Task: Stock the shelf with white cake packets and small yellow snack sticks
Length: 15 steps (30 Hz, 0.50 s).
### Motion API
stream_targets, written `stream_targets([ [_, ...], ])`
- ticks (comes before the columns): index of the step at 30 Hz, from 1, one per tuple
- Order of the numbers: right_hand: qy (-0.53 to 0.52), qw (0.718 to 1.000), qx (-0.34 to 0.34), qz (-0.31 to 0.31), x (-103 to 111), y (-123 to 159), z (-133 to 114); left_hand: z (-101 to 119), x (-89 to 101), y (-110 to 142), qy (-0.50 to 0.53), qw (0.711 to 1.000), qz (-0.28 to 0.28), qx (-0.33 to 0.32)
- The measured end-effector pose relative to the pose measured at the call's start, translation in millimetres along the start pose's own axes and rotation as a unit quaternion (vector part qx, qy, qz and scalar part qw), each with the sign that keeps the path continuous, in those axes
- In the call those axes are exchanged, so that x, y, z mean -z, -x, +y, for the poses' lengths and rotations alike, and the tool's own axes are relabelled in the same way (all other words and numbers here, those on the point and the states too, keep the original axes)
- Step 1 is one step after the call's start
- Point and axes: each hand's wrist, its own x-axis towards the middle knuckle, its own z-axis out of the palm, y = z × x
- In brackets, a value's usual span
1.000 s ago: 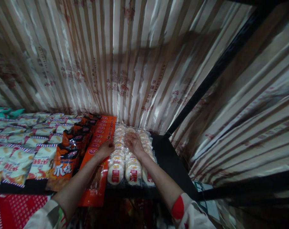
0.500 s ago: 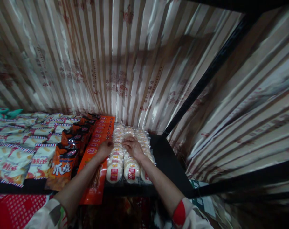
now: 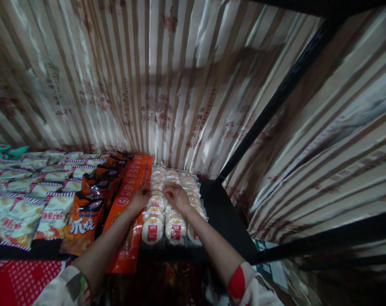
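Note:
Round white rice crackers point(image 3: 152, 231) in clear wrappers with red labels stand in three columns on the black shelf. My left hand point(image 3: 139, 199) is closed, its fingertips at the left edge of a packet in the left column. On that packet's other side is my right hand point(image 3: 178, 199), closed too, with its thumb and fingers at the gap between the left and middle columns. The fingers partly cover the wrapper edges. Left of the crackers lies a row of flat orange packets point(image 3: 123, 259), overlapping one another, under my left forearm.
Orange-and-black snack bags point(image 3: 86, 219) and rows of white snack bags point(image 3: 19, 212) fill the shelf's left part. A striped curtain point(image 3: 167, 85) hangs behind. A black post point(image 3: 259, 123) slants at the right; the black shelf point(image 3: 226, 212) ends there. Red dotted cloth point(image 3: 30, 278) is lower left.
Both hands stay at the same rice cracker packet. My right hand's fingers have shifted very slightly; the packets stay in place.

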Motion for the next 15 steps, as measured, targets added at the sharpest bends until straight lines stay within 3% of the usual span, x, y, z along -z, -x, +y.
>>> stream_targets([
  [8,-0.008,1.0,-0.018,0.007,-2.7,0.9,-2.0,-1.2,0.7,-0.2,0.002,1.0,0.007,-0.006],
  [15,-0.004,0.999,-0.037,0.006,-3.4,0.8,-5.8,1.3,5.0,12.7,-0.072,0.995,0.059,0.018],
])
